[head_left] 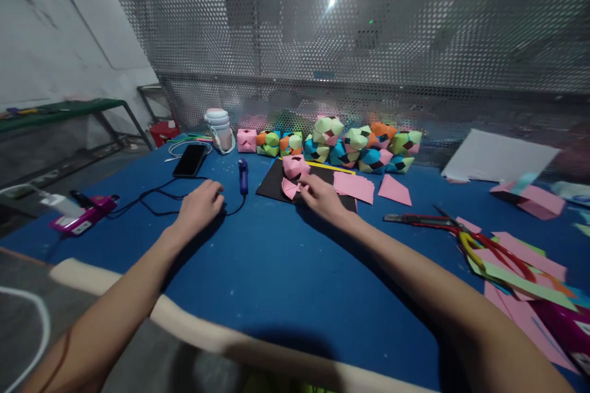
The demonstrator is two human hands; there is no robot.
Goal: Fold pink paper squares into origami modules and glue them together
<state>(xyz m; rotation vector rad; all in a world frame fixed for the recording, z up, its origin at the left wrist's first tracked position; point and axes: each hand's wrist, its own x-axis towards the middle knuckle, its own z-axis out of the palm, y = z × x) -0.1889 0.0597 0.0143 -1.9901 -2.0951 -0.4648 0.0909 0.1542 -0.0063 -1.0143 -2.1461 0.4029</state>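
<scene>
My right hand [320, 196] is at a black board [270, 187], thumb and fingertips pinched on a small folded piece of pink paper [289, 188]. Just behind it on the board sits a pink folded paper ball [295, 166]. Flat pink paper squares [354, 186] lie beside the hand on the right. My left hand [201, 201] rests on the blue table, fingers loosely curved and holding nothing. Between the hands stands a small blue corded tool [243, 177], possibly a glue gun; its cord passes by my left hand.
Several multicoloured folded paper balls [362, 150] are stacked along the mesh panel [286, 61]. A phone [190, 160], a bottle [218, 129] and a purple power strip [85, 215] are left. Right are a box cutter [417, 220], scissors [470, 249] and paper scraps [530, 255].
</scene>
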